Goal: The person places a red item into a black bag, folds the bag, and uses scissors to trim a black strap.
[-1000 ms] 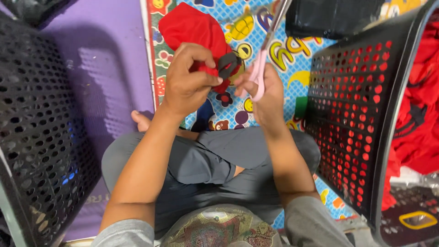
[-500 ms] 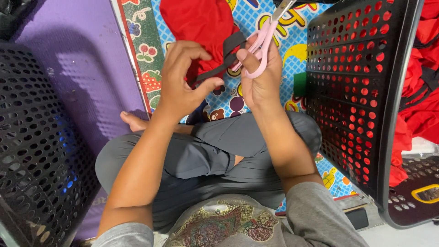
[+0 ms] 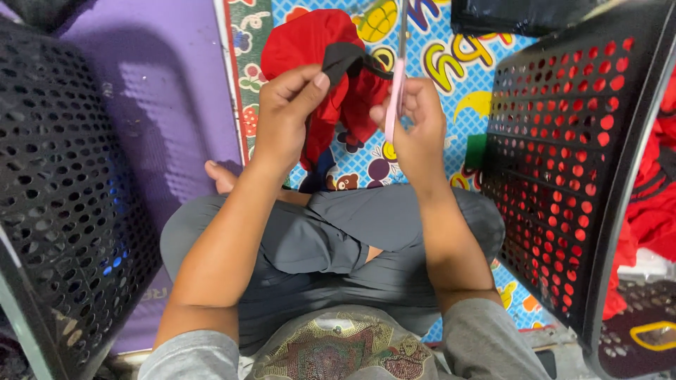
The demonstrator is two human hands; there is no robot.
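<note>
My left hand (image 3: 287,112) pinches the black trim of a red garment (image 3: 313,49), lifting it above my crossed legs. My right hand (image 3: 415,127) grips pink-handled scissors (image 3: 396,88), blades pointing up and away. The blades meet the black strap just right of my left fingers. The rest of the red garment hangs down between my hands onto the colourful play mat (image 3: 451,63).
A black perforated basket (image 3: 56,183) stands at my left. Another black perforated basket (image 3: 563,162) at my right holds red fabric (image 3: 651,204). A purple mat (image 3: 162,91) lies at the left, and a black bag (image 3: 521,14) sits at the top right.
The view shifted so my hands sit lower in the frame. My left hand has pulled the black strap taut, and the scissors have turned edge-on against it.
</note>
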